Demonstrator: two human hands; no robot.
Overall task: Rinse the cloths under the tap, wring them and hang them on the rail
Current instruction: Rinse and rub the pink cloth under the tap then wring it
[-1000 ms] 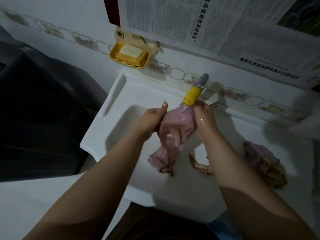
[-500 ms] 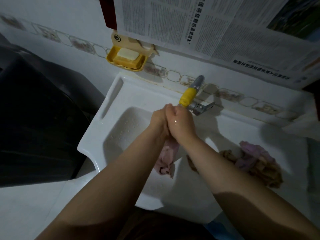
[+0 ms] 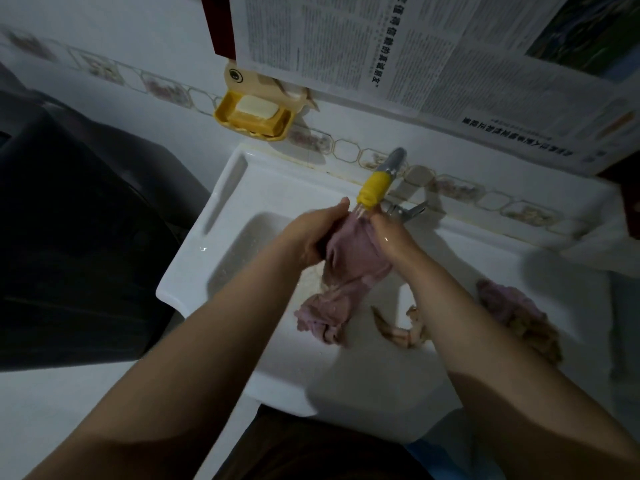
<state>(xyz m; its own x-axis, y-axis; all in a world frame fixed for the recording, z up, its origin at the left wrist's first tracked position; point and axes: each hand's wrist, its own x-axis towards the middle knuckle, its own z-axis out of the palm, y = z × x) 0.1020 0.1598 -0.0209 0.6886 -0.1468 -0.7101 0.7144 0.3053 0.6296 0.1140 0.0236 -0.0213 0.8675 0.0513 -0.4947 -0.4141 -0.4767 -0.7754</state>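
Dim and bluish overall. Brightest on the white sink rim [image 3: 194, 251]; deep black at left. Soft forearm shadows across the basin. Motion blur at the edges, wide-angle bending of the tile border [image 3: 166, 88].

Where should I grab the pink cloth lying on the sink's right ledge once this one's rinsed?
Take the crumpled cloth by its raised pink bunch at the far end, coming from above with the right hand. It lies heaped on the flat sink ledge, so the fingers can close around that bulk.
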